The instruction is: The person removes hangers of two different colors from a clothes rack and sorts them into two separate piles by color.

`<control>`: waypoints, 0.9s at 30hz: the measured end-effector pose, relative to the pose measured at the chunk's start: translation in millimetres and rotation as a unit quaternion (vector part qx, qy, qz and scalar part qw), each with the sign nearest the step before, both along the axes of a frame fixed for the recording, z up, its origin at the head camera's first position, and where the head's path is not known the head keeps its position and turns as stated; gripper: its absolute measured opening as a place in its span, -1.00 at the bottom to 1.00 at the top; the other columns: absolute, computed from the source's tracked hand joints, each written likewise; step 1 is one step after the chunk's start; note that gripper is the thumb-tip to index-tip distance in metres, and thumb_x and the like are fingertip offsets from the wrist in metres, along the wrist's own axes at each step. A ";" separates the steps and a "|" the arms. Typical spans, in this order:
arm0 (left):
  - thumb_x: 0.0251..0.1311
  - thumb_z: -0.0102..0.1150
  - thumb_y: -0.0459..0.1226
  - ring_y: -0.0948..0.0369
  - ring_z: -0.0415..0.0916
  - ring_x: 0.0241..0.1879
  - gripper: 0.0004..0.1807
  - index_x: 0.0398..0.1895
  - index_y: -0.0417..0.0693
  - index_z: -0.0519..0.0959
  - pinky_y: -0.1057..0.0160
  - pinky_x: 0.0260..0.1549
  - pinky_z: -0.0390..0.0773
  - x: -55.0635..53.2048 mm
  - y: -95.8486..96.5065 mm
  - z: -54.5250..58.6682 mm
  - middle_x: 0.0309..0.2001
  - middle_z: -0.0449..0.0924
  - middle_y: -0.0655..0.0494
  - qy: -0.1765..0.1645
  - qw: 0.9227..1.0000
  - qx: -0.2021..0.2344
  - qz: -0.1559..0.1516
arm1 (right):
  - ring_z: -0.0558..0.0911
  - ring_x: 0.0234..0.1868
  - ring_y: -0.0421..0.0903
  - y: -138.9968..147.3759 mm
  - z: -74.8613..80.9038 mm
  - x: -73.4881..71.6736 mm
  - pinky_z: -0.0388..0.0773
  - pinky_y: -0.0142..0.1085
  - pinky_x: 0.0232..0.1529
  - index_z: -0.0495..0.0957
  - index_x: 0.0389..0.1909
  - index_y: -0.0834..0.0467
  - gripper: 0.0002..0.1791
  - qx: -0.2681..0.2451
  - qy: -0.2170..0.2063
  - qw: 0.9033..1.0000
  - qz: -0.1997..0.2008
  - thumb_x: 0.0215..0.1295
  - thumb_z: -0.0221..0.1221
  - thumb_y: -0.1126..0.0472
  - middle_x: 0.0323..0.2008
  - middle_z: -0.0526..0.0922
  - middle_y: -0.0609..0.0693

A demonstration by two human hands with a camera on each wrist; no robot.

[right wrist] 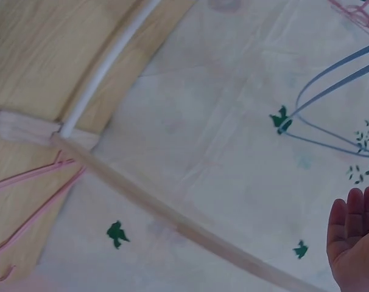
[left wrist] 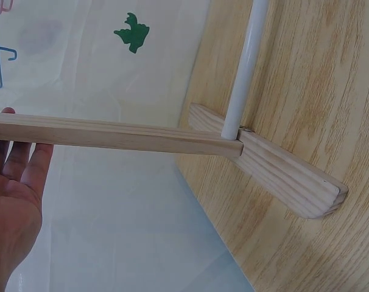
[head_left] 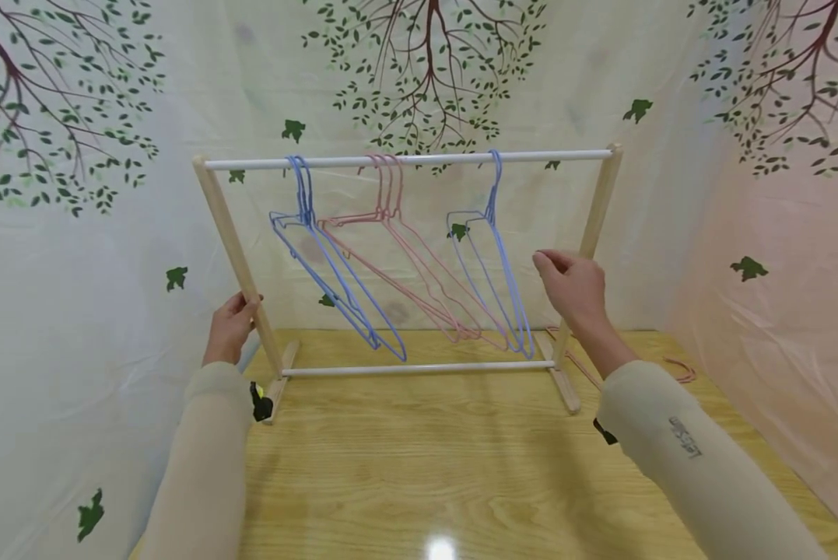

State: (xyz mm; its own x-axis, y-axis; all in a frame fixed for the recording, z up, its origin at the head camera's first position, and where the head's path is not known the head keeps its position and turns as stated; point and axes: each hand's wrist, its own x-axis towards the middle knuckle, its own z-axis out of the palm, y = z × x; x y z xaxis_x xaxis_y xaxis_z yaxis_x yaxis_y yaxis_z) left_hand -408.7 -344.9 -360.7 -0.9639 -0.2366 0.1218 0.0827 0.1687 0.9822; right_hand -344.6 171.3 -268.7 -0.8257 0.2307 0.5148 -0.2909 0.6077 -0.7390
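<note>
A small clothes rack with a white top rod (head_left: 447,159) stands on the table. My left hand (head_left: 228,328) grips its left wooden post (head_left: 226,222); in the left wrist view the fingers (left wrist: 35,167) lie against the post's underside, with a fingertip showing above. My right hand (head_left: 581,289) is raised in front of the right post (head_left: 599,206), nothing visible in it, fingers bent at the knuckles. Left of it hang blue hangers (head_left: 491,208) on the rod. Pink hangers (head_left: 389,212) hang mid-rod, and more blue hangers (head_left: 308,210) toward the left end.
On the table (head_left: 419,459), a pink hanger (right wrist: 35,213) lies beside the rack's right foot (head_left: 564,389). A white lower rod (head_left: 419,369) joins the two feet. Behind the rack hangs a pale sheet (head_left: 215,85) printed with branches and leaves.
</note>
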 end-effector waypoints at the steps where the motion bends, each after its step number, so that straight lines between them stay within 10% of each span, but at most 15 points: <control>1: 0.55 -0.16 -0.07 0.02 0.21 0.35 -0.40 0.52 -0.17 0.18 -0.04 0.37 0.23 -1.1 -0.5 0.0 0.44 0.21 -0.17 0.000 1.000 0.000 -0.001 | 0.60 -0.17 -0.06 -4.3 2.9 -1.0 0.47 -0.35 -0.17 0.69 0.04 0.23 -0.57 0.002 -0.003 1.000 0.002 0.43 0.13 -0.03 -0.13 0.72 0.17; 17: 0.56 -0.18 -0.10 0.00 0.19 0.36 -0.41 0.54 -0.16 0.14 -0.04 0.37 0.22 -16.7 -5.5 -0.1 0.46 0.18 -0.19 -0.001 1.000 0.004 -0.013 | 0.59 0.07 0.06 -39.4 22.7 -9.8 0.53 -0.02 0.08 0.66 0.11 0.15 -0.48 0.031 -0.109 0.993 0.015 0.40 0.12 -0.16 0.04 0.68 0.11; 27: 0.56 -0.18 -0.10 0.00 0.19 0.36 -0.40 0.55 -0.14 0.12 -0.02 0.37 0.22 -26.8 -8.9 -2.5 0.46 0.18 -0.19 0.003 1.000 0.004 -0.027 | 0.68 -0.22 -0.02 -48.6 20.6 -16.2 0.55 -0.24 -0.22 0.73 -0.02 0.15 -0.63 0.023 -0.075 0.997 -0.028 0.41 0.10 0.02 -0.22 0.75 0.11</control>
State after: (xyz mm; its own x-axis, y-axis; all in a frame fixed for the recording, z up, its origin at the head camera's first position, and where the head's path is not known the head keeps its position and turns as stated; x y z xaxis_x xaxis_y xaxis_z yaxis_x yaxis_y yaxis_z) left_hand -435.5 -353.8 -363.2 -0.9747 -0.1848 0.1259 0.0975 0.1554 0.9830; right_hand -360.8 122.7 -248.1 -0.8806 0.2575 0.3979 -0.1439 0.6546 -0.7422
